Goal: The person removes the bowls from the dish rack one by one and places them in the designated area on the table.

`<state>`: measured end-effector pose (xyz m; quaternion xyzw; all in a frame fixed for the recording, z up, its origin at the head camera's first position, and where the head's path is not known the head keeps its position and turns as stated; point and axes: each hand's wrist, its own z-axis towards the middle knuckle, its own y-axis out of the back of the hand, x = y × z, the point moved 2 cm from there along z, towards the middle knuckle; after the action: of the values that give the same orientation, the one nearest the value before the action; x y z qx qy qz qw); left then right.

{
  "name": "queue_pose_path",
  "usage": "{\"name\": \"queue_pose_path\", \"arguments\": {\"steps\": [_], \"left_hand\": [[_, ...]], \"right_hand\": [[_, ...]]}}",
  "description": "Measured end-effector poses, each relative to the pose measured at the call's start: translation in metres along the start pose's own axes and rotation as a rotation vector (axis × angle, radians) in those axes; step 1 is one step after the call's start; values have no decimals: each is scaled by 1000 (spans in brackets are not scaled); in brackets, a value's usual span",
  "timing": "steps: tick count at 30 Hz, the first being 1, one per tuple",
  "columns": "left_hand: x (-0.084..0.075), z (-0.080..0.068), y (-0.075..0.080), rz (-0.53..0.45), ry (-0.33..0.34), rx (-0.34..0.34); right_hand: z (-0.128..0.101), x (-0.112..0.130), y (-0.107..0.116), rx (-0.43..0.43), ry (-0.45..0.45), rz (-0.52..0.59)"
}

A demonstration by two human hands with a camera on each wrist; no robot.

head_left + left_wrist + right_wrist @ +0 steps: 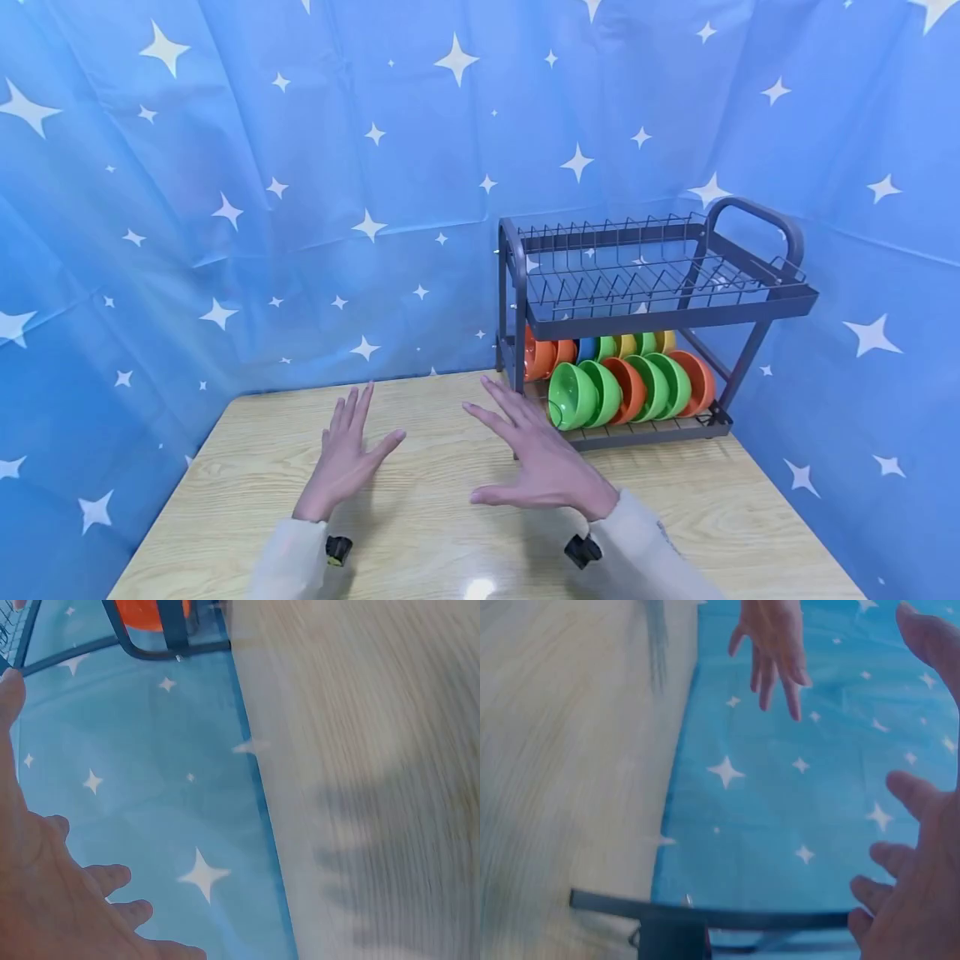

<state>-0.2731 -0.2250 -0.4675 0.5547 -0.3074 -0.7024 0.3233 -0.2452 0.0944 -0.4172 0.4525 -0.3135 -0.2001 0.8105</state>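
1. Closest to the lens: two pale sleeves (288, 558), then the left hand (347, 454) and right hand (536, 458) above the bench (675, 517). Both open, fingers spread and straight, palms down, gripping nothing and touching nothing.
2. Behind everything, blue star-printed cloth (225, 167), draped on the back and both sides.
3. Pale wood-grain bench, bare under the hands and carrying the rack at its far right.
4. Dark two-tier wire rack (660, 312), just beyond the right hand's fingertips, apart from them. Top tier holds nothing; looped handles at both ends. Probably stiff metal, heavier than its load, and best taken by those handles.
5. On the lower tier, two rows of bowls (652, 385) standing on edge, green, orange, yellow and blue, packed against each other.
6. Nearest the right hand, the front green bowl (572, 396), mouth facing the person. Looks like light, rigid plastic with a smooth, somewhat slippery skin, and unlikely to break. Best hold probably a pinch over the exposed upper rim, thumb inside, lifting straight up clear of the wires and the neighbouring bowl.
7. Head view alone gives the whole rack, the colours and both hands together. Left wrist view, blurred over the bench, catches only a rack foot and an orange bowl (154, 615). Right wrist view shows no bowl, only a lower rack bar, with the left hand across the way.
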Motion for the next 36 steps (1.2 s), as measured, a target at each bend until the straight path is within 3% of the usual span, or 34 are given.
{"name": "queue_pose_path", "arguments": {"steps": [10,24,36], "left_hand": [[-31,7,-10,-94,-61,-5],[-69,11,-16,-250,-164,-14],[-106,23,-30,-331,-185,-4]], "right_hand": [[-23,-15,28,-50,33,18],[-46,-49,53,-181,-60,-45],[-48,-72,63,-157,-175,-83]]}}
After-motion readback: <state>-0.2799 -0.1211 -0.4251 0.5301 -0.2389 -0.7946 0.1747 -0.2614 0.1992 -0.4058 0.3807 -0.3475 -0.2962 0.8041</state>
